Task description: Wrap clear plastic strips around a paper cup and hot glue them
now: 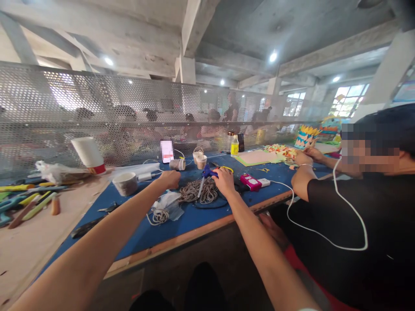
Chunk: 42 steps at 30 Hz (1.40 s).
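My right hand (224, 180) is wrapped round a blue glue gun (210, 172), with a pale glue stick (201, 187) slanting down from it over a coiled heap of grey-brown cord (191, 192). My left hand (170, 179) is closed, knuckles up, just left of the cord. What its fingers hold, if anything, is hidden. Close behind it a small cord-wrapped cup (177, 164) lies on its side; whether the hand touches it I cannot tell. A clear plastic bag (168, 204) with light cord lies in front of the heap.
A cord-wrapped bowl (125, 184), black scissors (110, 208) and a lit phone (167, 151) surround the left arm. Small cups (201, 161) stand behind. A magenta box (250, 182) with a white cable lies right. A co-worker (350, 216) sits at the right; perforated metal screen (139, 129) behind.
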Motion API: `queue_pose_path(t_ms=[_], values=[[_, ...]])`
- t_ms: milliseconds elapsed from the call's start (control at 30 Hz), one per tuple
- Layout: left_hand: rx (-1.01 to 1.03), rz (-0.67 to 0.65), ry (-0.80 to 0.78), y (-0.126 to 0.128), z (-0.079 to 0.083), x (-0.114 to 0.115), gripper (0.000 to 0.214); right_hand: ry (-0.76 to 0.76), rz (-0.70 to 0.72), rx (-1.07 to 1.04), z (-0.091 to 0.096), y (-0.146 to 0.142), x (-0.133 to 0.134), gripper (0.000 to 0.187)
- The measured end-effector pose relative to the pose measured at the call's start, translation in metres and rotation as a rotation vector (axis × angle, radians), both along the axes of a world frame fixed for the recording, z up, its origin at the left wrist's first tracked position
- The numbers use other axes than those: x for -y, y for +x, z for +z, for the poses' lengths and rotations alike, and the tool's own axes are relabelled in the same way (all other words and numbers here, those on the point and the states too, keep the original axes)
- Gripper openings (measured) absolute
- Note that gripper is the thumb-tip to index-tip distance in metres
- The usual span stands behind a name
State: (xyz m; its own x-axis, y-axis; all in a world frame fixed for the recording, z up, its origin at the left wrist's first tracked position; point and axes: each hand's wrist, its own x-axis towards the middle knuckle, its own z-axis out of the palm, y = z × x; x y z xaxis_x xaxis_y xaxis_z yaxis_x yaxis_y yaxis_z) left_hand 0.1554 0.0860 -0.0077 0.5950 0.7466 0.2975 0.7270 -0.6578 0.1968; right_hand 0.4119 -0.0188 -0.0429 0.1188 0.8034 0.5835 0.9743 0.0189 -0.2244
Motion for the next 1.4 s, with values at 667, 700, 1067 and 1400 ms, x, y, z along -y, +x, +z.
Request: queue_pose_path(t_ms=[667,700,1067,1400], values=[[-0.065,-0.063,0.001,-0.006,0.032,0.002,0.022,0.009,0.009,0.002,0.0,0.001,0.0,0.027],[-0.06,-0.072,-0.007,-0.005,0.034,0.003,0.023,0.009,0.009,0.001,0.0,0.001,0.0,0.028],[-0.097,-0.132,-0.086,-0.001,0.052,0.025,0.032,0.029,0.0,0.002,-0.002,0.002,-0.001,0.028],[-0.309,0.04,-0.036,-0.04,0.027,0.034,0.028,0.032,-0.001,-0.006,-0.005,0.004,-0.003,0.026]])
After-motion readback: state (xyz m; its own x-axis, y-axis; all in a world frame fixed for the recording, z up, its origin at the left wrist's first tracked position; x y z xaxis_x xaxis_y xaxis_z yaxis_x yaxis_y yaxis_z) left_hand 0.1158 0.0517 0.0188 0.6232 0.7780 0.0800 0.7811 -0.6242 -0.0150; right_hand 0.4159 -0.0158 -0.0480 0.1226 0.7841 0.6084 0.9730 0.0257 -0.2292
